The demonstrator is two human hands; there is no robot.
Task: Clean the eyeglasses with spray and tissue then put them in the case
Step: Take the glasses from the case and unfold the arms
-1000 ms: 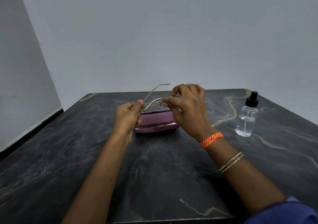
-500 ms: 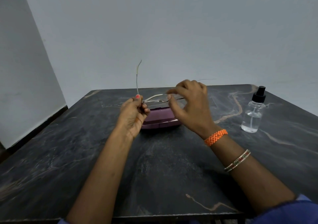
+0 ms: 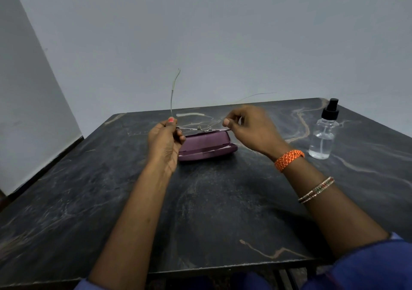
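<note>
Thin metal-framed eyeglasses [image 3: 204,129] hang flat between my two hands, just above a closed purple case [image 3: 207,146]. My left hand [image 3: 165,140] pinches the left hinge, and that arm of the glasses stands straight up. My right hand [image 3: 249,129] pinches the right hinge, with the other arm stretched out to the right and away from me. A clear spray bottle [image 3: 323,133] with a black nozzle stands upright at the right of the dark marble table [image 3: 200,211]. No tissue is in view.
The table has a near edge [image 3: 223,266] close to my body and a far edge by the grey wall. A wall and dark floor strip run along the left side. Bare marble lies between the case and me.
Both arms of the glasses have swung open: the left one now stands upright, the right one points outward. My hands have moved apart to the two hinges.
</note>
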